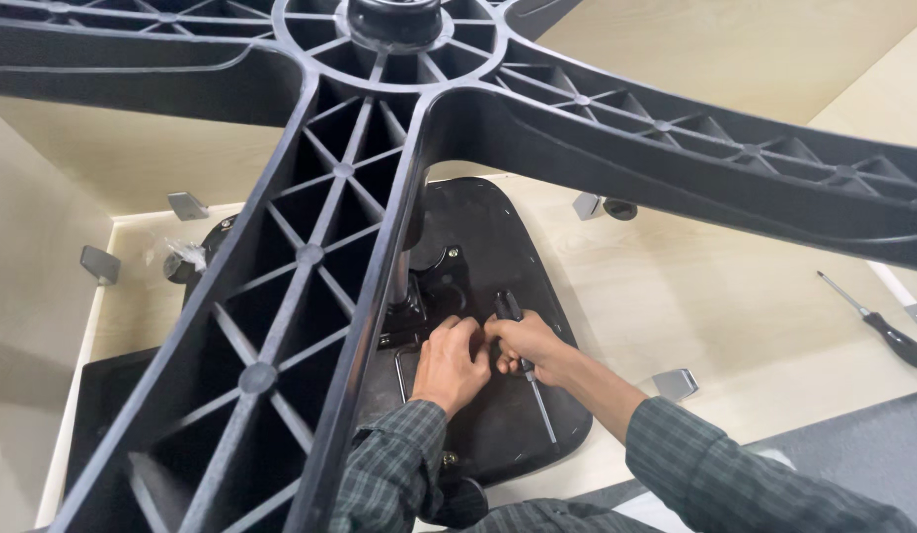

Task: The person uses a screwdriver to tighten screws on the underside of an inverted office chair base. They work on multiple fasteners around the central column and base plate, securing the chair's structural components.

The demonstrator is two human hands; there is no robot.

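1. Both arms wear long sleeves of a dark plaid shirt, grey-green with thin lighter lines crossing in a check.
2. The left sleeve [394, 464] ends at the wrist in a buttoned-looking cuff, the cloth bunched in soft folds.
3. The right sleeve [735, 474] stops short of the wrist, leaving the forearm bare.
4. Both hands, left hand [451, 363] and right hand [534, 345], are bare: no gloves, rings or watch show.

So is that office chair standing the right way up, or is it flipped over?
Flipped over. The black star-shaped base points up towards the camera, ribbed underside showing, while the seat's underside faces up from the pale floor.
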